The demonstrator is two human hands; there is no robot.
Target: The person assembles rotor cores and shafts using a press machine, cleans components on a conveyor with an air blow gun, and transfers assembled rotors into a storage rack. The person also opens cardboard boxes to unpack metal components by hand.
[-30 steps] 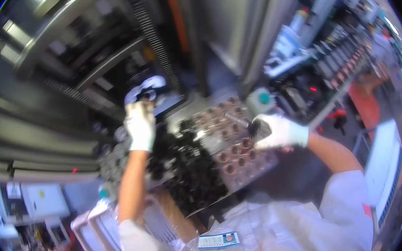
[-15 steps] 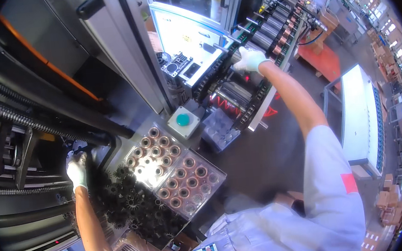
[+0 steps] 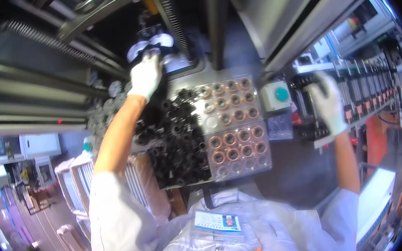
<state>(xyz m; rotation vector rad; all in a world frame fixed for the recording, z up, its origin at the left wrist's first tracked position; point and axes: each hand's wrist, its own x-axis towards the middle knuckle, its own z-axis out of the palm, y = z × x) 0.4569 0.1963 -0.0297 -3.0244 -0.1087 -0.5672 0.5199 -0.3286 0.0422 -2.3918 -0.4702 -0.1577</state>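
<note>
My left hand point(image 3: 145, 77), in a white glove, reaches into the machine. Its fingers are bent and closed at a dark part point(image 3: 148, 50) in front of two bright round shapes; what they grip is hidden. My right hand point(image 3: 330, 107), also gloved, is smeared by motion beside the near end of the conveyor point(image 3: 361, 86); whether it holds anything does not show. Between my hands lie a heap of black toothed rotor-like pieces point(image 3: 178, 142) and clear plastic trays point(image 3: 267, 160) with several copper-coloured rings point(image 3: 229, 138) in their pockets.
A grey box with a green push button point(image 3: 281, 94) stands right of the trays. Metal posts point(image 3: 217, 25) and springs point(image 3: 178, 25) frame the machine around my left hand. Wrapped stacks point(image 3: 143, 180) stand at lower left. A clear plastic bin point(image 3: 280, 126) sits below the button box.
My view has swung left, bringing the machine and trays toward the middle. My right hand has left the rollers further up the conveyor for its near end. My left hand remains at the machine.
</note>
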